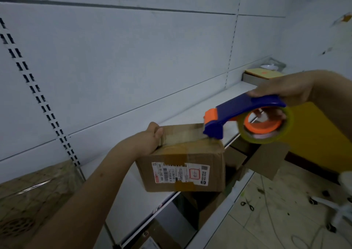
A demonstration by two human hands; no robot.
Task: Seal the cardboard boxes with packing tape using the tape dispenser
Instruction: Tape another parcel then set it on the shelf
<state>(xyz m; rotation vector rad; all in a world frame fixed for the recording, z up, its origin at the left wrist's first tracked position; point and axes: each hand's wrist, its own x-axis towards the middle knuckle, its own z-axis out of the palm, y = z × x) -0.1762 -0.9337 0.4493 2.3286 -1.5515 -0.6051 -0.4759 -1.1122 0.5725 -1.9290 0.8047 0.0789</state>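
Observation:
A small cardboard box (182,165) with a white shipping label on its front sits at the edge of a white shelf (133,187). My left hand (150,140) grips the box's top left end, thumb on top. My right hand (280,92) holds a blue and orange tape dispenser (238,115) by its handle, fingers curled through the roll of clear tape (266,128). The dispenser's nose rests on the right end of the box top, and a strip of clear tape (182,134) lies along the top seam.
More cardboard boxes (266,159) stand below the shelf edge. A yellow board (320,138) leans at the right. Scissors (247,204) and cords lie on the tiled floor by a white chair base (339,207). A wrapped bundle (34,201) sits at lower left, flat boxes (262,73) at the shelf's far end.

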